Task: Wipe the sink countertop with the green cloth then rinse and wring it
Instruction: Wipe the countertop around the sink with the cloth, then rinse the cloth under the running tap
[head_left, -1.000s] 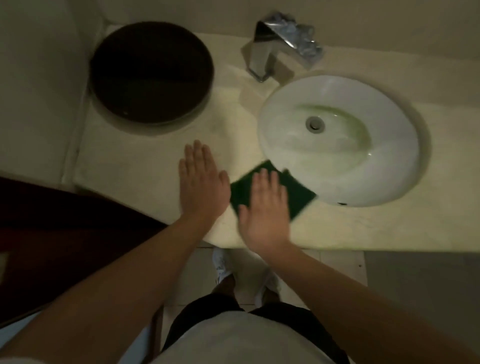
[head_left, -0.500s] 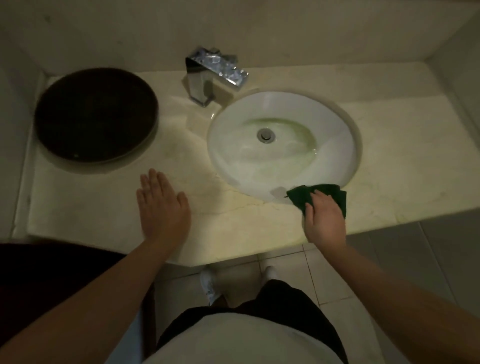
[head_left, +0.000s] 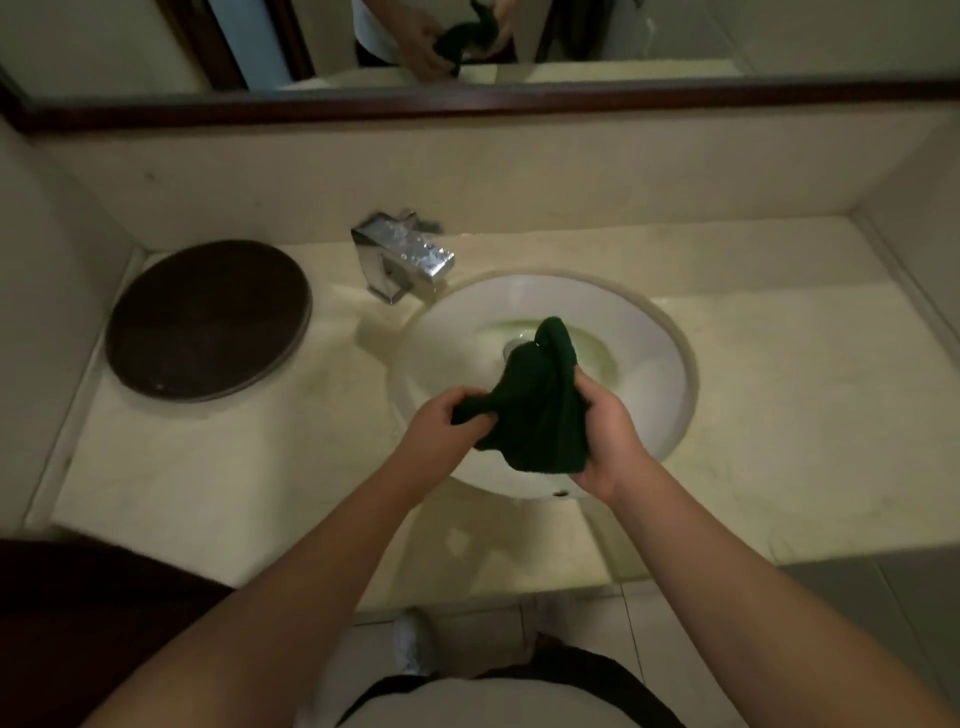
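floor: pale tiles right at the bottom of the view, with a light-coloured shoe (head_left: 413, 644) poking out just under the front edge of the desk

forearms: both bare, coming up from the bottom corners and meeting over the near side of the basin

left hand (head_left: 441, 434): grip closed tight around the left end of the green cloth (head_left: 540, 410), fingers curled over so a twisted bit of fabric sticks out past them

right hand (head_left: 605, 441): grip clamped on the right side and bottom of the same cloth, thumb pressing on the upper edge

green cloth: bunched and twisted between the two hands, held up in the air over the sink (head_left: 649, 358), not touching the desk. Its top end stands in a rounded peak over the drain area

sink: white oval basin set into the desk, greenish tint near the middle; most of the drain is hidden behind the cloth

desk (head_left: 779, 415): cream stone-looking top, goes all round the basin, looks a bit streaky but the light's dim so can't say if that's wet

round lid (head_left: 208, 319): dark brown disc lying flat on the desk, well left of the sink

faucet (head_left: 402, 260): square chrome one at the back left of the basin, spout pointing towards it; can't tell if water's running

mirror (head_left: 649, 36): dark wood frame along the top, reflecting the two hands gripping the cloth
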